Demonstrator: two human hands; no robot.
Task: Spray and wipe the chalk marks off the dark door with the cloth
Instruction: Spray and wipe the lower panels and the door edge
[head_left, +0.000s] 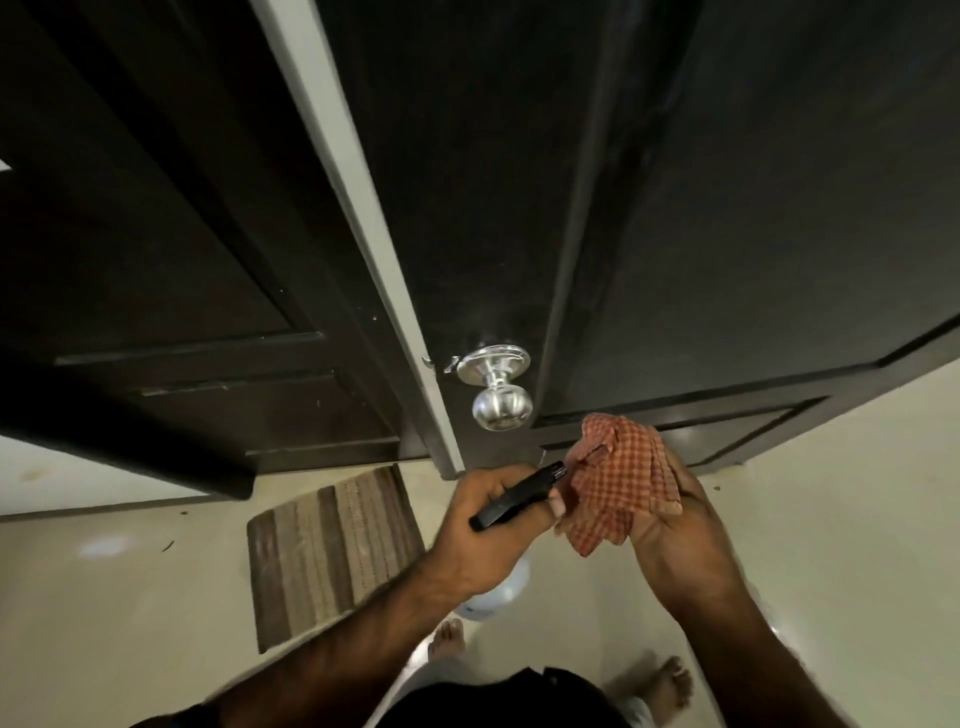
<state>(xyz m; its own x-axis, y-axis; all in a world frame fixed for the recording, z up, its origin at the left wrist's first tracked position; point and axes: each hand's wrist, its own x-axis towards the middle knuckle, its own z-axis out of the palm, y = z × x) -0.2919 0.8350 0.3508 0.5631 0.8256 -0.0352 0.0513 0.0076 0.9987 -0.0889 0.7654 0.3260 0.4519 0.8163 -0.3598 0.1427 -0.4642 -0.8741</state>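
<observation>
My left hand (480, 530) grips the black trigger head of a spray bottle (519, 496); its pale body (498, 592) shows below my wrist. The nozzle points at an orange checked cloth (618, 483), bunched in my right hand (670, 525), which curls around it from the right. Both hands are held just below the silver knob (501, 405) of the dark door (753, 208). A faint pale smudge lies on the door just above the knob; no clear chalk marks show.
A second dark door panel (130, 234) stands to the left, past a pale frame strip (358, 208). A striped brown mat (327, 551) lies on the cream tiled floor (831, 519). My bare feet (670, 680) are at the bottom.
</observation>
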